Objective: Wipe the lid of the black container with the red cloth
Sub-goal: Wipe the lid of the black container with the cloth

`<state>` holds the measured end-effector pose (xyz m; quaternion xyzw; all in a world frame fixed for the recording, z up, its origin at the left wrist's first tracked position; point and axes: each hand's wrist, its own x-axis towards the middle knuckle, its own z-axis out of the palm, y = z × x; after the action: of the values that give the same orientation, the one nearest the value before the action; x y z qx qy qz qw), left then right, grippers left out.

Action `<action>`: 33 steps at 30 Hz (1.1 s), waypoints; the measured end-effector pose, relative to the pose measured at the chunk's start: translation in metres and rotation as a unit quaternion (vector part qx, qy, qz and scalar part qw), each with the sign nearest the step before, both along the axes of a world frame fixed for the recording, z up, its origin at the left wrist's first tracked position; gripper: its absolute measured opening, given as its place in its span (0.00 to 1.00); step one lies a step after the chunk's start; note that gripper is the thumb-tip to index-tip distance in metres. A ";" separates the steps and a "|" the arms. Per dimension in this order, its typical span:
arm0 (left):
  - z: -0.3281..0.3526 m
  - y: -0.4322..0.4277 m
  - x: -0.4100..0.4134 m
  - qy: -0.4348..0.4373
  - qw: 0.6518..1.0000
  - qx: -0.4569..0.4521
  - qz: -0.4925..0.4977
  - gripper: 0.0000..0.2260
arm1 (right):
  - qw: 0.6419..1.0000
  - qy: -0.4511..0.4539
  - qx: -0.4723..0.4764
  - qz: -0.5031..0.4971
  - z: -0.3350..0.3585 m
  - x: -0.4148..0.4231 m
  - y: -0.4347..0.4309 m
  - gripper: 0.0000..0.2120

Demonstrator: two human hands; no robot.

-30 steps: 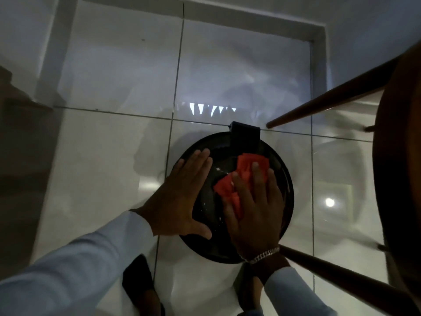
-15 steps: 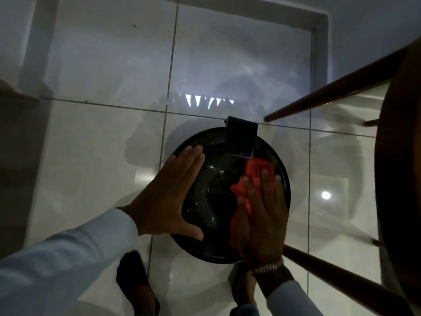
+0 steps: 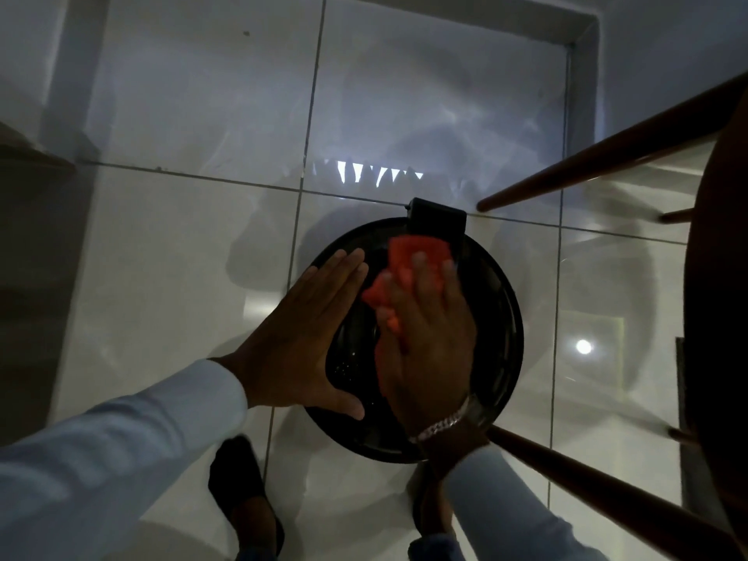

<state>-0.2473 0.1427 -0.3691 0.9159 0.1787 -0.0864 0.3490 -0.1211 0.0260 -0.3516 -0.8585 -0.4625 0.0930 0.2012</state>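
Note:
The black container stands on the tiled floor, seen from above, with its round glossy lid (image 3: 500, 317) facing up and a black hinge block (image 3: 437, 220) at the far edge. My right hand (image 3: 425, 338) lies flat on the lid and presses the red cloth (image 3: 409, 265) against it, near the middle and far side. Most of the cloth is under my fingers and palm. My left hand (image 3: 301, 342) rests flat on the lid's left edge with fingers straight and together, holding nothing.
Two brown wooden chair legs (image 3: 607, 155) (image 3: 607, 491) slant in from the right, close to the lid's far and near right edges. The dark chair seat (image 3: 720, 317) fills the right border. My dark shoes (image 3: 243, 500) stand just below the container. Pale tiles surround it.
My right hand has slid the red cloth from the lid's right side toward its far middle, next to the hinge block. My left hand stays on the left edge.

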 end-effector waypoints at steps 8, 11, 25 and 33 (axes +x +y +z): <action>-0.001 -0.002 0.002 -0.004 1.000 -0.011 0.009 0.65 | 0.998 0.015 -0.043 -0.047 0.005 0.009 -0.037 0.20; -0.002 -0.003 0.001 -0.020 0.999 -0.017 0.019 0.65 | 0.999 0.022 -0.025 -0.006 0.006 -0.013 0.004 0.19; -0.002 -0.004 0.001 -0.016 1.000 -0.008 0.011 0.64 | 0.991 0.021 -0.067 0.114 0.017 -0.026 -0.056 0.18; -0.003 -0.005 0.000 -0.030 0.999 -0.015 0.019 0.63 | 0.990 0.089 -0.042 0.104 0.018 -0.032 -0.026 0.17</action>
<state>-0.2471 0.1380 -0.3723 0.9090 0.1841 -0.0548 0.3698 -0.1530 -0.0002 -0.3336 -0.8019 -0.5249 0.2087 0.1947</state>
